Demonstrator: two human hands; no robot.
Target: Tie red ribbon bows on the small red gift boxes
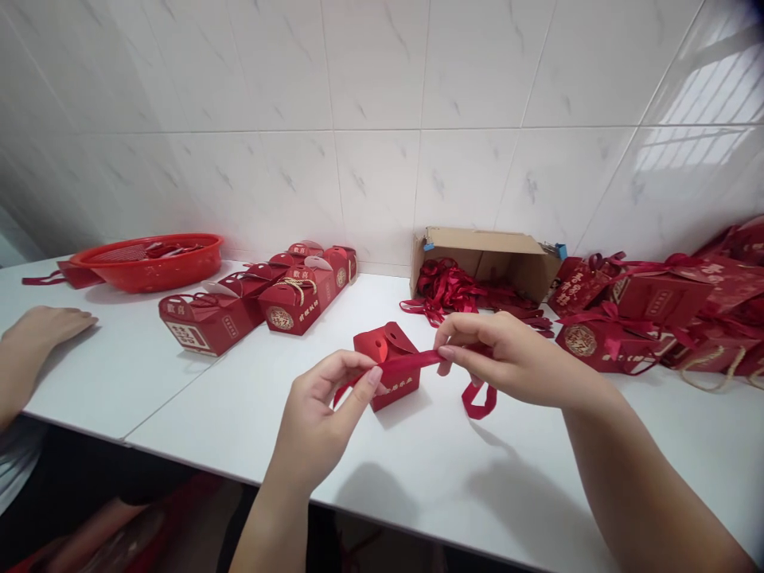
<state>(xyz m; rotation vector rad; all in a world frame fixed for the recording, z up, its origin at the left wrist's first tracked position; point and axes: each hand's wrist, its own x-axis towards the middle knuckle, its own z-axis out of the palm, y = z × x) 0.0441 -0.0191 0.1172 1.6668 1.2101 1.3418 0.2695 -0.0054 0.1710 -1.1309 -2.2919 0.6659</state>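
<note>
A dark red ribbon (413, 363) is stretched between my two hands, in front of and above a small red gift box (387, 344) on the white table. My left hand (325, 406) pinches one part of the ribbon between thumb and fingers, and a short end hangs by the palm. With thumb and fingertips, my right hand (501, 350) grips the ribbon further right; a curled loop dangles below it. Gold characters mark the front of the box, partly covered by my left thumb. The folded top flaps show two holes.
Several red gift boxes (304, 298) stand in rows at the left, near a red plastic basin (158, 270). A cardboard box (495, 239) holds red ribbons. Ribboned boxes (609, 342) pile up at the right. Another person's hand (53, 326) rests on the table (196, 414).
</note>
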